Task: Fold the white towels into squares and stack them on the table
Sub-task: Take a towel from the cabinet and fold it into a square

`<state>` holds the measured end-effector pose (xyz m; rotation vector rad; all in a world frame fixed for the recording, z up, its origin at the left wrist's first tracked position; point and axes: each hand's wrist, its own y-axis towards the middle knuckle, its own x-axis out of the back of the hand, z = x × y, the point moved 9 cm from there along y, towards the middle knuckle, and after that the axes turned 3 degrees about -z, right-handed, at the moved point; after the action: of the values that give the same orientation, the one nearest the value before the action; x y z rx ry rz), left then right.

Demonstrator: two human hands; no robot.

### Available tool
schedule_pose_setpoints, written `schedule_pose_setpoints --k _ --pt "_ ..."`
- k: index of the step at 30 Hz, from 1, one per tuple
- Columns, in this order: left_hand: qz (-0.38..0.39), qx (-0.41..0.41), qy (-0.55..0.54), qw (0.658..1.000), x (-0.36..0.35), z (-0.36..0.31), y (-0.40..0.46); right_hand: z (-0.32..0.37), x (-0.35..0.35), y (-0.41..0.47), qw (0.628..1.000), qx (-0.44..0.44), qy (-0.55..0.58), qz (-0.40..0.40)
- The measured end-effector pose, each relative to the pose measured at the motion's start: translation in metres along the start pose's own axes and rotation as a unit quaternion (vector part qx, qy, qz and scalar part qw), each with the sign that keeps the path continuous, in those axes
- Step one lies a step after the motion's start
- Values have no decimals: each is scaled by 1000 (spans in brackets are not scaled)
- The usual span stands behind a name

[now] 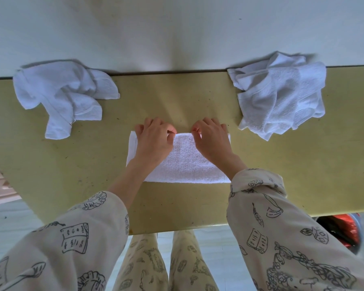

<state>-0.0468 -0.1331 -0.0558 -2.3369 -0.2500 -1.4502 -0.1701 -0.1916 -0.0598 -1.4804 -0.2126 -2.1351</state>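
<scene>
A white towel lies folded into a long rectangle in the middle of the yellow-green table. My left hand rests on its left part, fingers curled over the far edge, thumb and forefinger pinching that edge. My right hand does the same on the right part. A crumpled white towel lies at the far left of the table. Another crumpled heap of white towel lies at the far right, against the wall.
The table's far edge meets a pale wall. Its near edge runs just in front of my legs. A red and dark object sits on the floor below the table's right side.
</scene>
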Motion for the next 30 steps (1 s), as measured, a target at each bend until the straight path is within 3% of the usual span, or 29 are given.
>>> schedule_pose_setpoints --k 3,5,7,9,12,18,30 --pt "-2 23 14 1000 2 5 -1 1 -1 0 1000 -1 -2 -13" --pt "-10 26 22 999 3 4 -2 6 10 -4 997 5 14 -74" --pt "-39 5 25 999 8 -1 -6 11 24 -14 988 18 33 -152" --pt "-75 -49 34 995 11 -8 -17 18 20 -29 982 50 36 -177" --pt "-51 -107 58 991 -11 -12 -40 25 -7 -53 986 83 3 -148" --pt "-14 -143 138 980 -44 3 -53 9 -39 -64 991 69 -77 -84" --pt "2 -29 132 991 -6 83 -54 -17 -34 -63 988 34 -144 -49"
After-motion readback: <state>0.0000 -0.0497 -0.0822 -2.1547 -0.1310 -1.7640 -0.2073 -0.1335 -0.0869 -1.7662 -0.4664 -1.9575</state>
